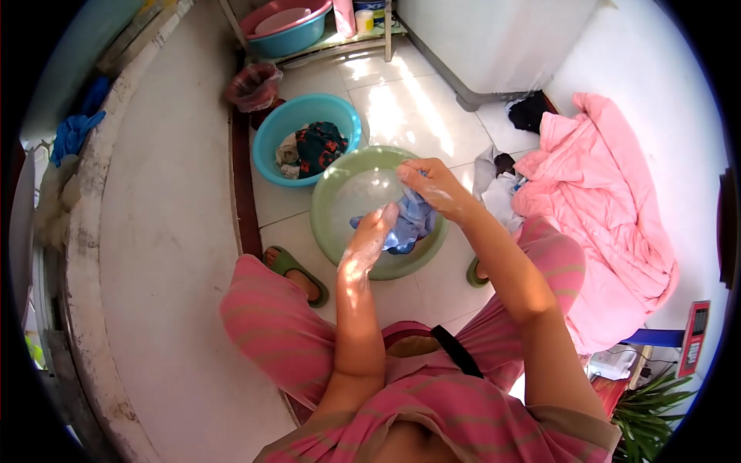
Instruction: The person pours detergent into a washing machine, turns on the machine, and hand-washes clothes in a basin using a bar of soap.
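A wet light-blue cloth garment (414, 218) is bunched over the pale green basin (328, 245), which has cloudy, sudsy water in it. My left hand (376, 231), streaked with suds, is closed on the cloth's left side. On the upper right, my right hand (434, 187) pinches the cloth with curled fingers, suds on its back. Darker blue fabric shows at the garment's lower edge, near the water. How much of it is under the water, I cannot tell.
A turquoise basin (262, 147) with dark, red-patterned clothing (321, 148) stands just beyond, at left. A pink quilted cover (602, 231) is heaped at right beside white and dark laundry (500, 193). Behind are a red bin (255, 86) and a shelf (340, 48) with basins.
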### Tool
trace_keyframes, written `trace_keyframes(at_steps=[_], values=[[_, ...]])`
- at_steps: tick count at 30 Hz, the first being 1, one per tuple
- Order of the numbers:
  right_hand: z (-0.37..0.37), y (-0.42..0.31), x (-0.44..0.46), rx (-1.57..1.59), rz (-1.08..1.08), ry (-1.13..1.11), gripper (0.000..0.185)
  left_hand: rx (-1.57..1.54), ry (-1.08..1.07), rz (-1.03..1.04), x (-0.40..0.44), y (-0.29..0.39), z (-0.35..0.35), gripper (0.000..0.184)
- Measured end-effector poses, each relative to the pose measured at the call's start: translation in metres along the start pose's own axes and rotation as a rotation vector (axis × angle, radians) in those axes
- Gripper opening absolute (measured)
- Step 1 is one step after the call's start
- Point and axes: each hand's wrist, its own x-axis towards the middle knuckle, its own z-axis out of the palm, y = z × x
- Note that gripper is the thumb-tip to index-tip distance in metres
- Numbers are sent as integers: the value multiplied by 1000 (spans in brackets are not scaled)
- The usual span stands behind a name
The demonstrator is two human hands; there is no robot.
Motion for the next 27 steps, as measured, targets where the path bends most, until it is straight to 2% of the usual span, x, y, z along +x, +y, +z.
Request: trace_keyframes(at_steps=[1, 2, 3, 4, 5, 6, 7, 8, 9, 11, 12, 13, 15, 17, 18, 19, 20, 22, 24, 26, 27], values=[[0, 3, 1, -3, -4, -2, 39, 5, -34, 64, -2, 3, 5, 34], [2, 7, 1, 86, -121, -43, 42, -29, -124, 77, 1, 2, 1, 35], [2, 10, 2, 175, -238, -83, 46, -29, -123, 82, 1, 2, 1, 35], [-10, 13, 1, 129, -198, -178, 62, -83, -7, 93, 1, 2, 1, 36], [-10, 26, 3, 125, -203, -174, 62, -137, 106, 103, 1, 2, 2, 38], [-8, 48, 5, 55, -178, -236, 70, -134, 98, 105, 1, 3, 3, 38], [-4, 55, 1, -12, -151, -298, 78, -306, 133, 246, -1, 3, 3, 40], [-5, 60, -3, -388, -52, -367, 73, -479, 168, 386, -3, 4, 1, 43], [-7, 73, -2, -387, -54, -364, 73, -507, 116, 451, -3, 6, -7, 49], [-16, 108, 7, -198, 107, -339, 57, -451, 43, 549, -6, 15, -19, 52], [-20, 95, 5, -242, 57, -219, 44, -445, 48, 554, -5, 15, -27, 52], [-20, 79, 4, -237, 57, -226, 44, -515, 95, 519, -3, 10, -35, 52], [-20, 48, -2, 167, 152, -104, 34, -590, 137, 472, 1, 1, -36, 51], [8, 26, -4, 503, 53, 25, 32, -760, 196, 409, 11, -5, -26, 47], [30, 25, -3, 198, -4, 108, 33, -767, 209, 407, 20, -21, -23, 46], [53, 26, -8, -106, -60, 186, 34, -785, 317, 326, 30, -40, -21, 44], [77, 33, -26, -412, -371, 82, 32, -1057, -177, 277, 45, -78, -39, 42], [91, 45, -38, -714, -669, -21, 31, -1295, -691, 196, 49, -103, -41, 41], [85, 62, -20, -862, -407, 99, 28, -1045, -296, 66, 41, -122, -6, 41], [36, 63, 21, -895, -107, 545, 30, -772, 79, -32, 36, -116, 37, 42], [39, 67, 21, -894, -105, 545, 30, -628, 261, -87, 31, -107, 48, 44]])
